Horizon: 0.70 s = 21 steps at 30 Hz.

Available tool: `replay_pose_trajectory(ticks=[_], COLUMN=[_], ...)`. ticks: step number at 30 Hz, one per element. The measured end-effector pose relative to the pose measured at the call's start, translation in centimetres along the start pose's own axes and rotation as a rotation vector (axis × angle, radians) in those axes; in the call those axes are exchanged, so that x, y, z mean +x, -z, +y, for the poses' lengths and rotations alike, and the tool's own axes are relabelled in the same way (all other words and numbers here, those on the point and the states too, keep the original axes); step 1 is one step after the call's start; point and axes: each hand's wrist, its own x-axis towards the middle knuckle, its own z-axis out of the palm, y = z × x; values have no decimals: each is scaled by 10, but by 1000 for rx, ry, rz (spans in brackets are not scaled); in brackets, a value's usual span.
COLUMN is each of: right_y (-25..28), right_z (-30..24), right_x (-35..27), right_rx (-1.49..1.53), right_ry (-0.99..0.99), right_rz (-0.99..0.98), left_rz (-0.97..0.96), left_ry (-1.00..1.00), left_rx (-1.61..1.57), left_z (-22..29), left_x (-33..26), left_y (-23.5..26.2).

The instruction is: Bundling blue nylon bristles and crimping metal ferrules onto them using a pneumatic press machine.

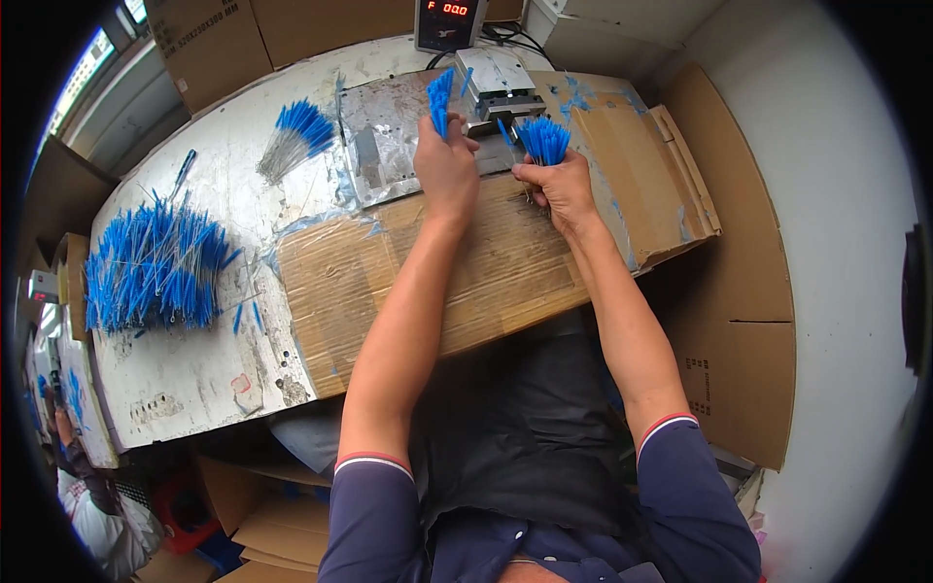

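From where I stand, red digits glow on the dark display box (pixel 450 21) at the back of the table (pixel 194 389), and dark printing marks the big carton (pixel 209 49) behind it and the tall cardboard panel (pixel 763 389) to the right.

Black cables (pixel 510 34) curl beside the display, behind a metal block (pixel 496 80) that sits just beyond the hands. A metal plate (pixel 384 146) and a worn cardboard sheet (pixel 428 282) cover the middle of the table, under the forearms. A fanned bunch (pixel 304 129) of blue-ended wires lies left of the plate, a pen (pixel 183 170) near the large heap (pixel 155 267) of the same.

Below the table stands an open carton (pixel 282 505); I can't make out its contents.

The left hand (pixel 447 170) has its fingers curled closed round an upright blue bundle (pixel 440 100). The right hand (pixel 564 185) grips a thicker blue cluster (pixel 542 139) between thumb and fingers, near the metal block, with one blue-tipped piece (pixel 504 131) standing apart from it.
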Motion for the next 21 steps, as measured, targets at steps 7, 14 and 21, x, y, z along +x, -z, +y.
replay_pose_trajectory(ticks=[7,14,21], right_y=[2,-2,-5], right_z=[2,4,3], right_x=[19,14,13], right_rx=[29,29,23], right_ry=[-67,-12,-15], right_rz=[80,97,163], left_rz=[135,127,205], left_ry=[-25,-72,-320], left_rx=[75,100,356], left_z=[0,-5,-17], left_x=[4,5,6], left_y=[1,2,0])
